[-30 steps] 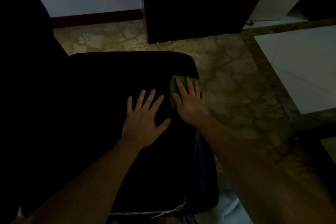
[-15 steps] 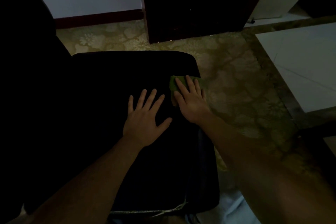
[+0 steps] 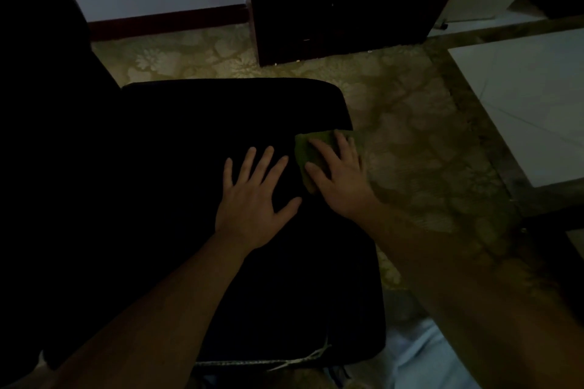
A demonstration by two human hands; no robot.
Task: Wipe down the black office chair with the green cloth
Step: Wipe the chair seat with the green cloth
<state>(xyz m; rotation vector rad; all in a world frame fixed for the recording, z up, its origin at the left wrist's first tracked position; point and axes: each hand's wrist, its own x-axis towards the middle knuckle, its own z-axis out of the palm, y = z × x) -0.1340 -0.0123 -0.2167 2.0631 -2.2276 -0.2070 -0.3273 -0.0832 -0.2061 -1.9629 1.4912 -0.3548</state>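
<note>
Green cloth [image 3: 311, 148]: bunched at the right edge of the black office chair [image 3: 189, 142] seat, partly draped over that edge toward the patterned floor [image 3: 410, 151]. Pinned there under the right hand [image 3: 341, 180], with fingers [image 3: 343, 148] straight and slightly apart, laid flat on top, not curled round anything. Left hand [image 3: 252, 199] just beside it, palm down on bare seat, with fingers spread wide and nothing held, probably to brace the chair. Judging by the folds: soft, thin, very light and limp, with no shape of its own. Likely to wad up or slip from under a loose palm on the dark upholstery. Best worked with a flat palm over its middle and even downward pressure, or pinched by a gathered fold for lifting and turning. Nothing fragile about it. As for the chair: probably heavy, possibly free to roll or swivel, so worth steadying. Too dim to tell seat texture or anything of the base.
</note>
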